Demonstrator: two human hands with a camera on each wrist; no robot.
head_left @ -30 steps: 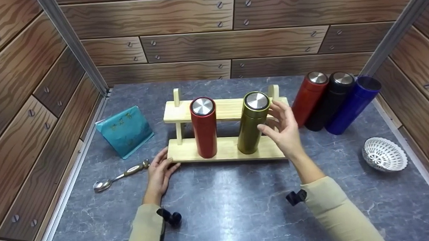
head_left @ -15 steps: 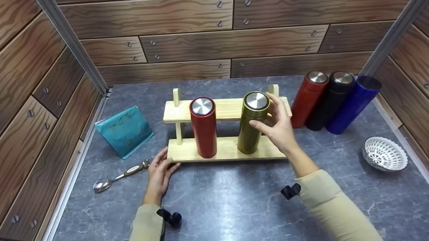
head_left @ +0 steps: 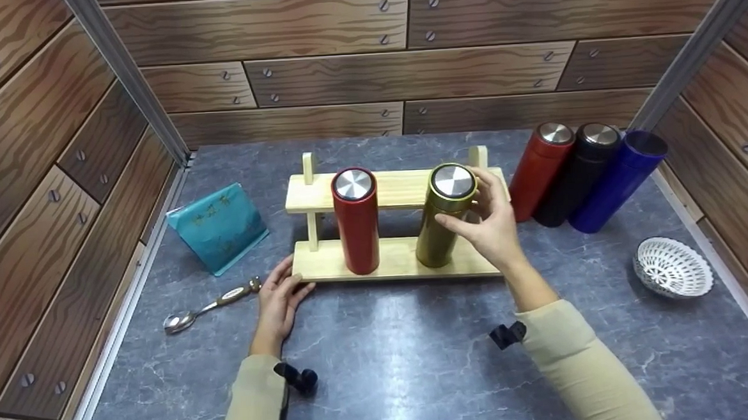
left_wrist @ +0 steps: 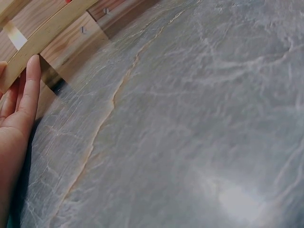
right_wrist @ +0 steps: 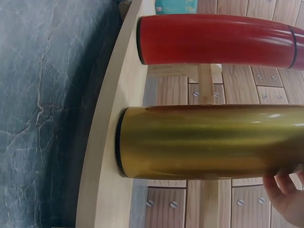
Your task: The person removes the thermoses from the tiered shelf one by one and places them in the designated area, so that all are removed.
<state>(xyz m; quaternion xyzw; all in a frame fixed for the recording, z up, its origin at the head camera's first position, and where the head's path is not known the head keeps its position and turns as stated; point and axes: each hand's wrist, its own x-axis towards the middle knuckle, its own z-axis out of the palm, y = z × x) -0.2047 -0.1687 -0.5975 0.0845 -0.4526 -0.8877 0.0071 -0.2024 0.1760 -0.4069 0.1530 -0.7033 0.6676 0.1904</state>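
Observation:
A two-tier wooden rack (head_left: 397,255) stands mid-table. On its lower board are a red thermos flask (head_left: 359,236), upright, and a gold thermos flask (head_left: 436,235) with a silver lid top, leaning slightly right. My right hand (head_left: 494,230) grips the gold flask's upper part from the right, thumb in front and fingers behind. The right wrist view shows the gold flask's base on the board and the fingertips (right_wrist: 284,183) at its side. My left hand (head_left: 279,304) holds the rack's lower left corner; in the left wrist view its fingers (left_wrist: 31,88) lie under the board's edge.
At the back right stand a red flask (head_left: 541,169), a black flask (head_left: 574,174) and a blue flask (head_left: 619,181) close together. A white openwork basket (head_left: 671,268) lies at the right. A teal pouch (head_left: 221,227) and a spoon (head_left: 209,306) are at the left.
My right hand has moved left and closed round the gold flask, whose top has shifted slightly right. My left hand stays at the rack's corner.

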